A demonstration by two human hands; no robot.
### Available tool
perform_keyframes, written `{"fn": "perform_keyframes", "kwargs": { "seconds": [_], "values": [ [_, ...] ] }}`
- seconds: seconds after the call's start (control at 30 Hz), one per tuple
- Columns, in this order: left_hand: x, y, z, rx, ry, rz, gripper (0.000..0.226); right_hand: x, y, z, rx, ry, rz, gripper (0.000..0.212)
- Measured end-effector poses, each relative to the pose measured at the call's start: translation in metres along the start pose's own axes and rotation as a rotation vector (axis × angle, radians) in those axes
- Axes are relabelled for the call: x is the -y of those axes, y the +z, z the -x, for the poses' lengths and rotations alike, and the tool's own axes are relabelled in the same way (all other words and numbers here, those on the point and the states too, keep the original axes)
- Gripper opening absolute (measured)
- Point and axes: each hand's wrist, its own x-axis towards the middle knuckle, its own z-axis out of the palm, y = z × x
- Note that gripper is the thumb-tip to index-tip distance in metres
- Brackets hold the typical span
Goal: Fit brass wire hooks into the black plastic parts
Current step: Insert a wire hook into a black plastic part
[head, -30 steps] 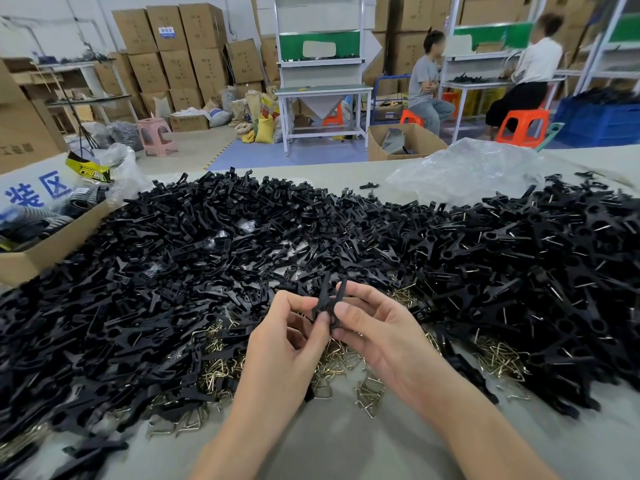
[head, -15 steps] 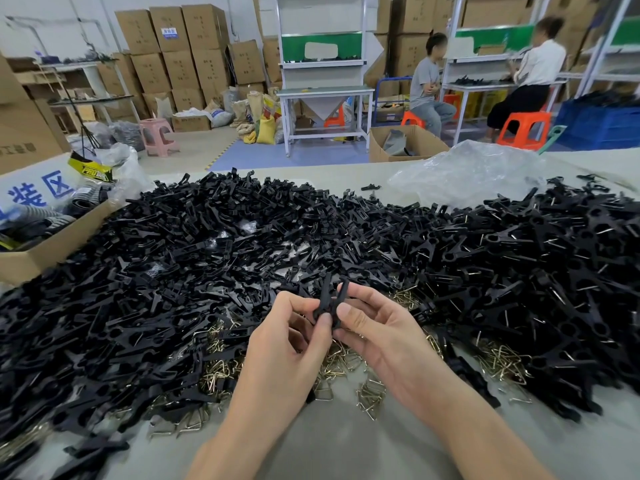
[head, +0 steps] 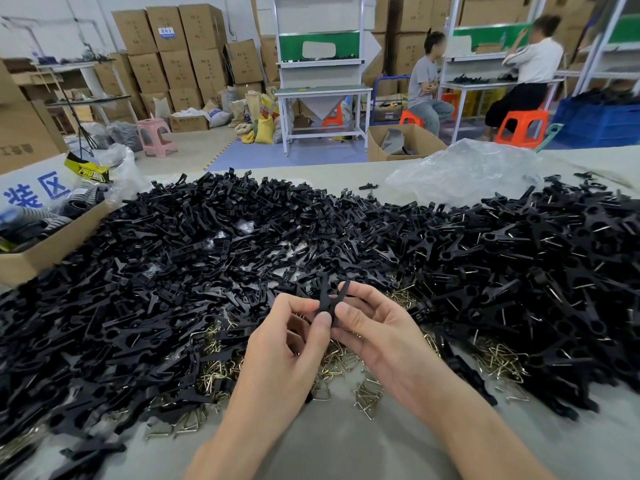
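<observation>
At the left edge of the desk [head: 346,445] an open cardboard box [head: 38,254] holds dark ribbed pieces too jumbled to name. A crumpled clear bag [head: 117,161] and a yellow-and-black label [head: 86,168] sit at the box's far side. From the box a deep heap of loose black plastic parts [head: 166,271] spreads across the desk, reaching from the far edge almost to the near edge and crowding close round the hands. Brass wire hooks [head: 214,372] lie scattered along the heap's near fringe, partly buried under the parts and partly hidden by the hands. Midway along the near edge the left hand [head: 291,344] and right hand [head: 377,334] are drawn together. Thumbs and forefingers of both pinch one forked black part [head: 329,299], held upright just above the heap; whether a hook sits in it cannot be told. To the right a second heap [head: 540,271] of black parts shows glints of wire in many pieces, with more loose hooks [head: 498,362] at its near fringe. A crumpled clear plastic sack [head: 464,174] lies at the far edge toward the right corner. Beyond the desk, a floor box [head: 405,140] stands open with grey pieces inside, and two people [head: 426,84] sit on orange stools [head: 523,128].
</observation>
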Motion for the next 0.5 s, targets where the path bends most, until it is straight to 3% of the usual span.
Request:
{"fn": "perform_keyframes", "kwargs": {
  "seconds": [0.13, 0.37, 0.5],
  "values": [
    [-0.004, 0.001, 0.001, 0.061, -0.044, 0.045, 0.024, -0.001, -0.002, -0.001, 0.027, -0.041, -0.003, 0.023],
    [-0.008, 0.001, -0.001, 0.043, -0.042, 0.043, 0.019, -0.005, -0.001, 0.002, 0.144, -0.090, 0.256, 0.037],
    [-0.012, 0.003, -0.001, 0.040, -0.068, 0.116, 0.023, -0.004, 0.000, 0.002, 0.095, -0.111, 0.310, 0.038]
  ]
}}
